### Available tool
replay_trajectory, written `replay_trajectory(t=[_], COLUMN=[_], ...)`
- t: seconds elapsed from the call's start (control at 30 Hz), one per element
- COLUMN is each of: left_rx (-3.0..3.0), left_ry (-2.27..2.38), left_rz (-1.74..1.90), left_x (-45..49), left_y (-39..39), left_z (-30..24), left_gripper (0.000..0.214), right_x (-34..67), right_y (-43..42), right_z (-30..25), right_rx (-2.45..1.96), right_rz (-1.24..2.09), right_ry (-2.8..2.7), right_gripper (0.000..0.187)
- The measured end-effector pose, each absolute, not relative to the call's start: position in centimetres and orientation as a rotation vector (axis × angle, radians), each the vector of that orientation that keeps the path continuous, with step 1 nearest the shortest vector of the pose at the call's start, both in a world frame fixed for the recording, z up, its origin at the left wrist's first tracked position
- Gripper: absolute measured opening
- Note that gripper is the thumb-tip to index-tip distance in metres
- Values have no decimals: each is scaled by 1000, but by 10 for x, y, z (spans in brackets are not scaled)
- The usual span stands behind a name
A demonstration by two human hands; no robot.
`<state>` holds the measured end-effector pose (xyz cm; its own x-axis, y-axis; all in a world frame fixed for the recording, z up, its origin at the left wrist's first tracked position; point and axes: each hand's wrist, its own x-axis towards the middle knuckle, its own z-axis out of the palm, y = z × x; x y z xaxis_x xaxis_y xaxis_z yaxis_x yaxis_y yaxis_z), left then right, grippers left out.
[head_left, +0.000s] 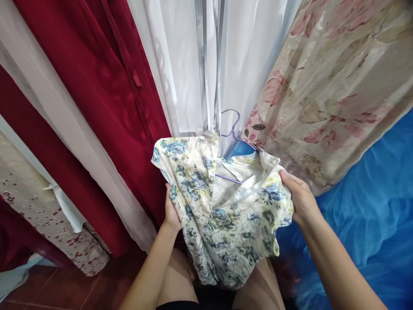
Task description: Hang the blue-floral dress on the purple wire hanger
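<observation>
A white blouse (222,232) with blue, green and yellow flowers is held up between my two hands above my lap. My left hand (172,213) grips its left side, the fingers hidden behind the cloth. On the other side, my right hand (298,193) pinches the fabric near the shoulder, thumb on top. Inside the neckline sits a thin purple hanger (235,129), its hook sticking up and its lower bar showing across the opening. The right shoulder of the blouse lies over the hanger's arm.
Long dark red cloth (106,107) and white cloth (180,64) hang in front. A beige pink-flowered garment (338,94) hangs at the right, with ruffled blue fabric (364,215) below it. Red floor tiles (74,284) show at lower left, near a sequined garment (64,232).
</observation>
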<state>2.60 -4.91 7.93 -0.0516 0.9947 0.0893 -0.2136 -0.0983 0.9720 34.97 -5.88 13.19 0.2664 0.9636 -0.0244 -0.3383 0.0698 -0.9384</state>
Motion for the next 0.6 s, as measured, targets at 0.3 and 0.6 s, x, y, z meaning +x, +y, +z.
replay_trajectory(t=[0.3, 0.6], left_rx=[926, 930], left_ry=[1247, 1310], left_rz=[1447, 1409], left_x=[26, 48], left_y=[-111, -132], left_z=[5, 7], left_gripper=[61, 45], right_x=[363, 274], right_y=[-63, -122], right_z=[132, 22], right_rx=[-1206, -1253], right_rz=[1224, 675], right_ry=[-1054, -1158], right_gripper=[38, 30])
